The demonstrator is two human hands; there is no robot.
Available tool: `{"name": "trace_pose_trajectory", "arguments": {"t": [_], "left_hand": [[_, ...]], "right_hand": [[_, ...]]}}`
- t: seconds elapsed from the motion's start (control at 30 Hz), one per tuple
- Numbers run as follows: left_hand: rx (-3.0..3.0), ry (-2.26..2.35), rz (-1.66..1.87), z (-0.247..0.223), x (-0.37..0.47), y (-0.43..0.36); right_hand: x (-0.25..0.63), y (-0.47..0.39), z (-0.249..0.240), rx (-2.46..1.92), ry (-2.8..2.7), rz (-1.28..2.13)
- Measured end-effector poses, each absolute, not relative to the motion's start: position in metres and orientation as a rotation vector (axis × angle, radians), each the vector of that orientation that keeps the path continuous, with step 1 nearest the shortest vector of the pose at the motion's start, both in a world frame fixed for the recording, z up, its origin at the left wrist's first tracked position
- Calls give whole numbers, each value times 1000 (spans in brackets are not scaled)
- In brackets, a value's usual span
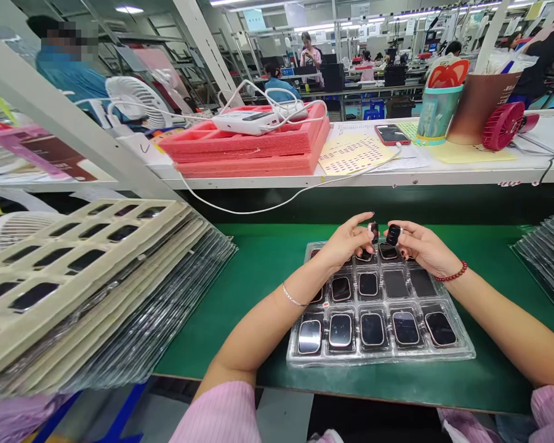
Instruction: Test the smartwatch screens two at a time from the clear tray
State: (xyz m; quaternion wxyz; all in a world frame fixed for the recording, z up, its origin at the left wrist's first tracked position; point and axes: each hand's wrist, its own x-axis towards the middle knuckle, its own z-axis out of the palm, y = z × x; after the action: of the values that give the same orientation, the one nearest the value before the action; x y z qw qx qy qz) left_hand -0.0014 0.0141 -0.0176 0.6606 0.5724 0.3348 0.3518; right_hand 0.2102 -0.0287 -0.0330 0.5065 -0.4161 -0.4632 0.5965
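My left hand [348, 241] pinches a small dark smartwatch body [373, 231] on edge between thumb and fingers. Close beside it, my right hand [418, 245] grips another dark watch body [393, 234], tilted in the fingertips. Both hands are just above the far row of a clear plastic tray [382, 360]. Rounded-square watch bodies with dark glass faces sit in its pockets, such as one near watch [372, 329]. Two middle-row pockets at the right, including one pocket [397, 284], hold no watch. My hands partly cover the far row.
On the green table [244, 295], a tall stack of trays [120, 295] leans at the left; more clear trays [547, 258] stand at the right edge. The shelf above carries red foam [249, 151], a phone [392, 135], a cup [438, 114] and a pink fan [503, 126]. A white cable [277, 206] droops below its edge.
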Motion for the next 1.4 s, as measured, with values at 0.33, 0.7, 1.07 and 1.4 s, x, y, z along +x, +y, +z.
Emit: {"name": "trace_pose_trajectory", "arguments": {"t": [0.33, 0.7, 1.07, 1.4], "left_hand": [[1364, 761, 731, -20, 1, 13], [1339, 795, 726, -19, 2, 14], [1340, 783, 722, -21, 2, 15], [1268, 866, 732, -15, 3, 12]], "right_hand": [[210, -27, -40, -1046, -1234, 1388], [210, -27, -41, -1062, -1266, 1365], [211, -28, -39, -1083, -1285, 1352], [207, -30, -38, -1103, -1241, 1365]]}}
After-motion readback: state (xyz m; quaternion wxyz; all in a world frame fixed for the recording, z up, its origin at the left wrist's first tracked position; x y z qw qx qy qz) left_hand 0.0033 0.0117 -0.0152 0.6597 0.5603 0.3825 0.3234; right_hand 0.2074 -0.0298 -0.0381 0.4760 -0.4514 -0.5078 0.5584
